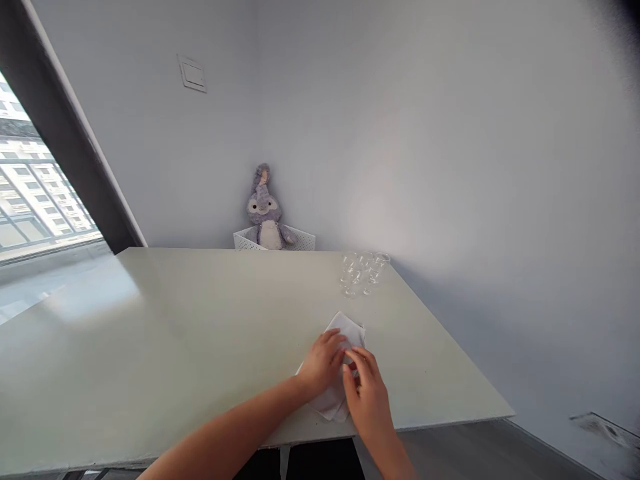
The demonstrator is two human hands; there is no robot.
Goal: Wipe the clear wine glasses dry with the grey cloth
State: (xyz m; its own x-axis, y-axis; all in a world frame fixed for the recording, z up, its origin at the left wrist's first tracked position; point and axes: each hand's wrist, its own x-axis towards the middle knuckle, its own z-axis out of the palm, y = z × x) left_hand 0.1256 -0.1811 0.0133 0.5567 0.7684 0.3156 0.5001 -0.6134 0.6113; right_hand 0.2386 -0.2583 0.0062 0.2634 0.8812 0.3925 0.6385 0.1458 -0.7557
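A folded white cloth [330, 402] lies near the front edge of the pale tabletop [210, 347]. My left hand [323, 361] rests on top of it, palm down, with the fingers stretched toward the right. At the cloth's right side, my right hand [369, 393] is loosely curved, thumb and fingers apart. Its fingertips come close to the left hand's fingers over the cloth, and whether they touch I cannot tell. Both hands cover much of the cloth's middle.
Several clear stemmed glasses [361, 270] stand grouped at the table's far right corner. Behind the back edge, a grey plush rabbit [264, 210] sits in a white perforated basket [305, 241]. Walls meet behind the table; a window [40, 193] is at left.
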